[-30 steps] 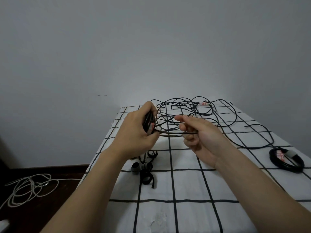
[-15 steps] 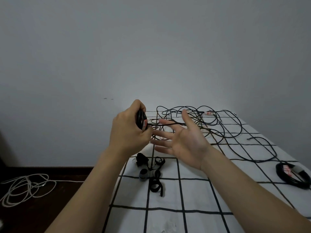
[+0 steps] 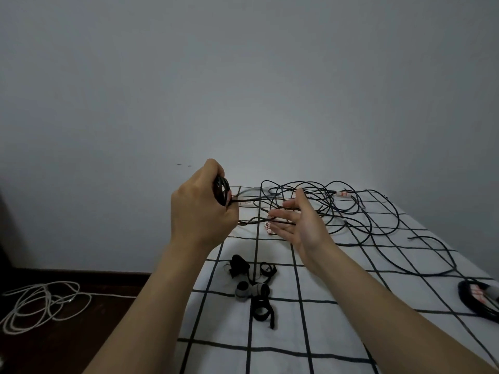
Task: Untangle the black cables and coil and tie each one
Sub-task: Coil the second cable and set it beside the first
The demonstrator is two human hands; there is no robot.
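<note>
My left hand (image 3: 201,209) grips a small coil of black cable (image 3: 222,191), held up above the table's far left corner. From the coil a loose strand runs right across the fingers of my right hand (image 3: 299,225), which is spread open, palm up, with the strand lying on it. Behind both hands a tangle of black cables (image 3: 332,203) sprawls over the far part of the table. A coiled and tied black cable (image 3: 478,300) lies at the right edge.
The table carries a white cloth with a black grid (image 3: 324,333). Several black and grey strap ties (image 3: 252,287) lie between my forearms. A white cable (image 3: 40,303) lies coiled on the dark floor at the left. A plain wall stands behind.
My right hand has let go of the strand it pinched and opened its fingers. My left hand has lifted the coil a little higher.
</note>
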